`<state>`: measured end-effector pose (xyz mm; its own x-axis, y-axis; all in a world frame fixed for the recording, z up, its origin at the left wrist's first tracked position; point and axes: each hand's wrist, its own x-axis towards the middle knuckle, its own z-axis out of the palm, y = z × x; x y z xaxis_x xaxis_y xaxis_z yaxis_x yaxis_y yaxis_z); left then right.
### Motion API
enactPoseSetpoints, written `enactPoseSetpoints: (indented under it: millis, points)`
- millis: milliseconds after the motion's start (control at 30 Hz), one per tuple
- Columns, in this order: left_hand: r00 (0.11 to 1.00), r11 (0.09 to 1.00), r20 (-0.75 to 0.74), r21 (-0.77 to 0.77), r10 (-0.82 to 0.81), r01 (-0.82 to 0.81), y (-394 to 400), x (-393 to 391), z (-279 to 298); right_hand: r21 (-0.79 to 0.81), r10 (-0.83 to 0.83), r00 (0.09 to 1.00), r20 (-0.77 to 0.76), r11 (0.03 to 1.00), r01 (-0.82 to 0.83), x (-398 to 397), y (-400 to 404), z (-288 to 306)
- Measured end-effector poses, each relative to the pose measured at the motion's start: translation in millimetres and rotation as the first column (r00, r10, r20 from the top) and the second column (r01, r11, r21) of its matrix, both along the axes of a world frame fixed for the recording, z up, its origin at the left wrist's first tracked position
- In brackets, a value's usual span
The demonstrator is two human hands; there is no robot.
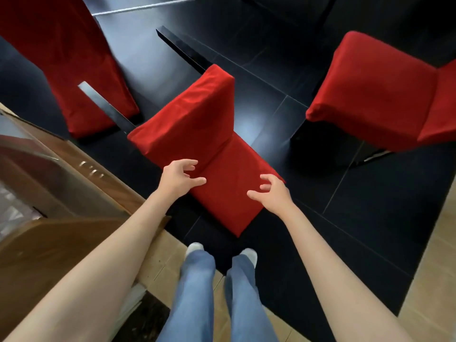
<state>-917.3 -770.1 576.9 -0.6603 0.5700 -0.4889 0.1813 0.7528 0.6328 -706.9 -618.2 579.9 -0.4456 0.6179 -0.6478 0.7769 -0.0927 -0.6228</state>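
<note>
Two hands reach down to the middle red chair, which stands right in front of the person. It is turned so that one corner of the seat points at the person. The chair back stands up on the far left side.

The left hand is at the seat's left corner, close to where seat and back meet. The right hand is at the seat's right corner. So the seat lies between them, one hand on each side, and both are about as near.

Each grip is wide, with fingers spread and bent a little, holding nothing. I cannot tell if the fingertips touch the cloth. I think both hands must close on the seat's edges together.

A wooden cabinet is close on the left.
</note>
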Motion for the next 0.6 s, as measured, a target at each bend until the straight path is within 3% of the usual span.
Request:
enactPoseSetpoints:
  millis: [333,600]
  points:
    - [0.978,0.977,0.071,-0.07,-0.197,0.202,-4,-5,-107,-0.072,-0.139,0.985,0.099,0.987,0.146,2,-49,-98]
    - [0.976,0.975,0.11,-0.1,-0.187,0.198,-31,6,-251,-0.095,-0.162,0.976,0.147,0.98,0.177,3,-74,-239]
